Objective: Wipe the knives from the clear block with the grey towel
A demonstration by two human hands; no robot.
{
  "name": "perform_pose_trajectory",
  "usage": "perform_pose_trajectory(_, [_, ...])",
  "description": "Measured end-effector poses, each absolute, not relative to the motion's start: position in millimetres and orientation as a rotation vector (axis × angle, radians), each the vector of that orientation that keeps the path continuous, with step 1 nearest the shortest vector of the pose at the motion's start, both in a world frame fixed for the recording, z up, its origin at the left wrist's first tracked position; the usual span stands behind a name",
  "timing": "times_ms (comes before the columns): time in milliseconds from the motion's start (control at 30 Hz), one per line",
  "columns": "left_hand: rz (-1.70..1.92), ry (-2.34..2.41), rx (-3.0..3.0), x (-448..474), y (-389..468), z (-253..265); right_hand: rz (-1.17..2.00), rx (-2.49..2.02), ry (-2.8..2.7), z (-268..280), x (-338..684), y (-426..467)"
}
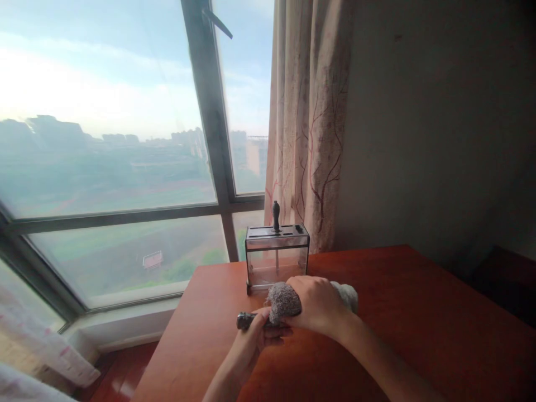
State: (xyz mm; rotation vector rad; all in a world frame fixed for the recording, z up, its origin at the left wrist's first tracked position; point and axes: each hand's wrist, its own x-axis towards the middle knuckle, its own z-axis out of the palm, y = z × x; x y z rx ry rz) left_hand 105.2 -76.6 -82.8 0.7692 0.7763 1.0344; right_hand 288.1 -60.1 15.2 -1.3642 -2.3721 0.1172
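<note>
My left hand (255, 340) is closed around the black handle of a knife (245, 320), whose butt end points left. No blade shows; the cloth and my right hand cover that part. A grey fuzzy cloth (283, 303) is bunched in my right hand (318, 304), which is closed over it just right of the left hand. A paler end of the cloth sticks out beyond my right wrist. Right behind both hands stands a clear-sided knife block (255, 267) with a dark slotted top. A sharpening steel (276, 216) stands in it, its black handle up and its thin rod visible inside.
The reddish-brown wooden table (419, 335) extends under my hands and off to the right. Beyond its far edge hang patterned curtains (318, 128) beside a large window (117, 134). A dark wall (419, 139) is at the right, and the sill (125, 329) runs along the left.
</note>
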Motion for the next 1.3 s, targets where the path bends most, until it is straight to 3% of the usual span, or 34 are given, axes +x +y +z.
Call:
perform_pose_trajectory(700, [1.044,0.751,0.702,93,-73,-82,0.431,-1.269,-2.089,25,354,-47])
perform_pose_trajectory(1300, [1.032,0.762,0.75,95,-73,-83,0.136,-1.353,-2.573,34,323,-61])
